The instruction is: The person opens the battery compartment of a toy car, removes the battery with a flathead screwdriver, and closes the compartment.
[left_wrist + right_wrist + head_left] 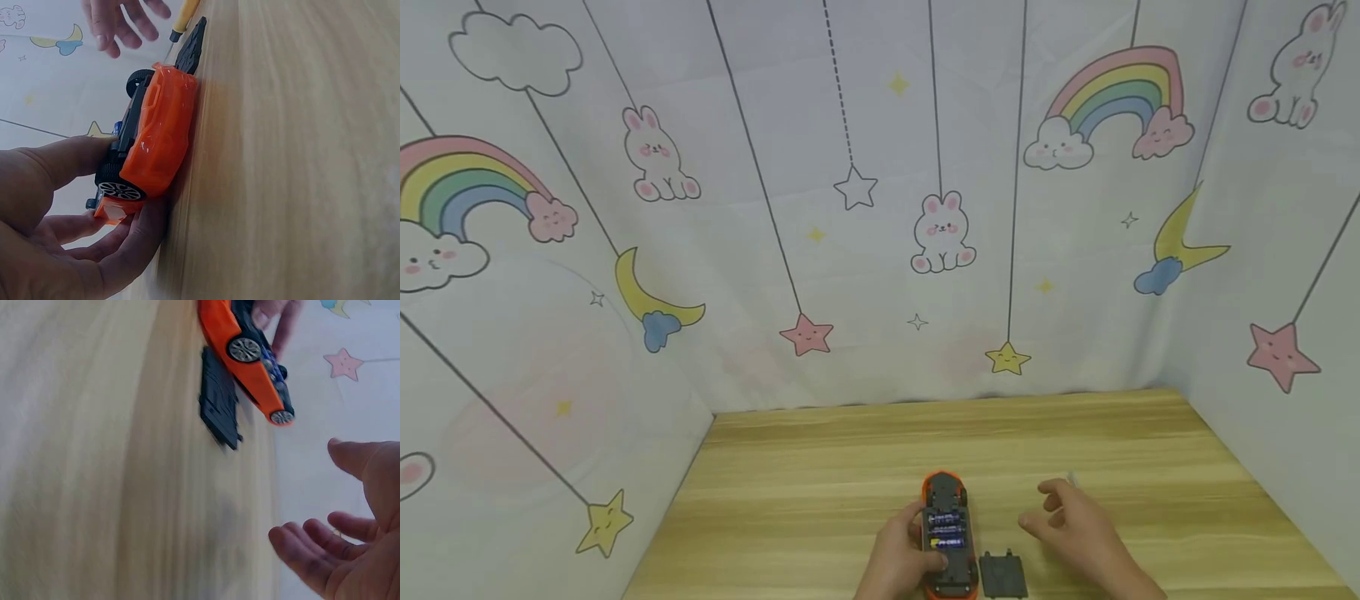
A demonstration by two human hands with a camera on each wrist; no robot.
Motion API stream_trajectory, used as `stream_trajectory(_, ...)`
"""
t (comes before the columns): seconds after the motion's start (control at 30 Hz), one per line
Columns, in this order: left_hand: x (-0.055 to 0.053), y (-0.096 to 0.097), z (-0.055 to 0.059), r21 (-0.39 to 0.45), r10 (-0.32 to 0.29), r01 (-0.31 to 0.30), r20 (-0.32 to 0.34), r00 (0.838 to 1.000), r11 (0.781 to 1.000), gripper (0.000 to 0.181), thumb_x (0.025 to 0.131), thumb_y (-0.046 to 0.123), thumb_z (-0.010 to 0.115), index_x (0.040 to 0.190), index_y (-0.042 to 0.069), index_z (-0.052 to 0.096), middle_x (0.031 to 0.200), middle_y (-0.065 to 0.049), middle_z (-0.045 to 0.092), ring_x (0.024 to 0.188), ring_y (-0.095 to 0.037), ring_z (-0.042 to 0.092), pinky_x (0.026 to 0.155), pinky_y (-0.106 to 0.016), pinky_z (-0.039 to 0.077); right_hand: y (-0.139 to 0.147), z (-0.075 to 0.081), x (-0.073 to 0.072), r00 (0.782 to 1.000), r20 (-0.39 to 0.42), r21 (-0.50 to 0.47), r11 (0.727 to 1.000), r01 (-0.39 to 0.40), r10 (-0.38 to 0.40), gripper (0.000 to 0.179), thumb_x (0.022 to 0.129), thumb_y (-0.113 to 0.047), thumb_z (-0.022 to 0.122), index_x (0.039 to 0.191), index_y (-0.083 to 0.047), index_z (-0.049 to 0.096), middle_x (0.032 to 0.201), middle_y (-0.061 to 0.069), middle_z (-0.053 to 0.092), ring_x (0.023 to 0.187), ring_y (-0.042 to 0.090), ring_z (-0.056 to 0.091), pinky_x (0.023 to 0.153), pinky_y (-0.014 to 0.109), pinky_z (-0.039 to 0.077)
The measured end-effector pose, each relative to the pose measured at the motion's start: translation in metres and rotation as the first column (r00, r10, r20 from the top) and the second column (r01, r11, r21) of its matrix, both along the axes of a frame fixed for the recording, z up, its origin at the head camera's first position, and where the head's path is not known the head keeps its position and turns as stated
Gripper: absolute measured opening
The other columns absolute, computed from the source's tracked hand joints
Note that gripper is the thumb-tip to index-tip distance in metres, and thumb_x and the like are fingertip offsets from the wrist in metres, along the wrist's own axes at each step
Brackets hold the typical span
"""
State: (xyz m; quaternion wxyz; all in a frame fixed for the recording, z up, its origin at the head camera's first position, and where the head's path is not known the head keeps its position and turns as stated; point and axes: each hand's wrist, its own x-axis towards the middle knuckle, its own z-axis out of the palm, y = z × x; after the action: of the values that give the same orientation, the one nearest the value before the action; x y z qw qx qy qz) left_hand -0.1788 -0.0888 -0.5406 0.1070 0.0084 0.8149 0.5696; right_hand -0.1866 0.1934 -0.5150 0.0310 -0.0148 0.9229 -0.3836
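Observation:
An orange toy car (pixel 972 533) lies upside down on the table with its black underside facing up. My left hand (pixel 895 554) grips it by the sides, thumb on the underside and fingers around the far flank. Blue-purple batteries (pixel 947 530) sit side by side in its uncovered compartment. Close by the car's right side rests a flat black battery cover (pixel 1003 575), seen also beside the car in the right wrist view. My right hand (pixel 1078 525) hovers to the right of the cover, its fingers loosely bent and nothing between them.
A yellow handle with a black end (pixel 185 19) lies on the table beyond the cover in the left wrist view. Behind my right hand a small pale tip (pixel 1072 478) sticks out. White printed curtains (pixel 880 283) enclose the wood-grain table (pixel 775 483) at the back and sides.

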Motion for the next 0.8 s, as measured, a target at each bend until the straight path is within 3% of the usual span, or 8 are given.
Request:
stream_trajectory(0.17, 0.001, 0.0, 0.0, 0.013, 0.007, -0.007, 0.014, 1.0, 1.0, 0.083, 0.068, -0.006, 0.083, 0.144, -0.001, 0.052, 0.093, -0.006, 0.068, 0.078, -0.017, 0.066, 0.069, -0.036, 0.058, -0.021, -0.015, 0.006, 0.995, 0.027, -0.161, 0.983, -0.093, 0.099, 0.065, 0.086, -0.035, 0.083, 0.133, 0.0, 0.057, 0.117, 0.015, 0.065, 0.098, 0.025, 0.067, 0.074, 0.04, 0.059)
stream_trajectory(0.4, 0.003, -0.001, -0.002, 0.032, 0.007, -0.007, -0.006, 1.0, 0.999, 0.083, 0.068, -0.008, 0.082, 0.144, -0.001, 0.052, 0.091, -0.007, 0.068, 0.075, -0.017, 0.066, 0.067, -0.037, 0.058, -0.046, -0.028, 0.009, 0.965, 0.032, -0.267, 0.933, -0.241, 0.259, 0.075, 0.087, -0.035, 0.082, 0.14, 0.007, 0.049, 0.128, 0.023, 0.059, 0.105, 0.031, 0.066, 0.075, 0.037, 0.06)
stream_trajectory(0.53, 0.002, 0.0, -0.003, 0.057, 0.008, -0.009, 0.016, 1.0, 0.998, 0.083, 0.069, -0.009, 0.081, 0.145, 0.0, 0.051, 0.095, -0.007, 0.069, 0.078, -0.017, 0.067, 0.068, -0.037, 0.06, -0.059, -0.031, 0.009, 0.959, 0.023, -0.291, 0.92, -0.264, 0.283, 0.08, 0.086, -0.033, 0.084, 0.142, 0.01, 0.046, 0.13, 0.024, 0.057, 0.105, 0.03, 0.065, 0.075, 0.034, 0.059)
stream_trajectory(0.8, 0.0, 0.001, -0.002, 0.067, 0.001, -0.002, 0.022, 1.0, 0.998, 0.083, 0.069, -0.01, 0.081, 0.146, 0.002, 0.051, 0.097, -0.007, 0.069, 0.079, -0.018, 0.068, 0.068, -0.038, 0.061, -0.075, -0.036, 0.008, 0.957, 0.035, -0.324, 0.909, -0.261, 0.287, 0.084, 0.083, -0.024, 0.085, 0.147, 0.008, 0.043, 0.116, 0.015, 0.055, 0.092, 0.017, 0.065, 0.073, 0.028, 0.054)
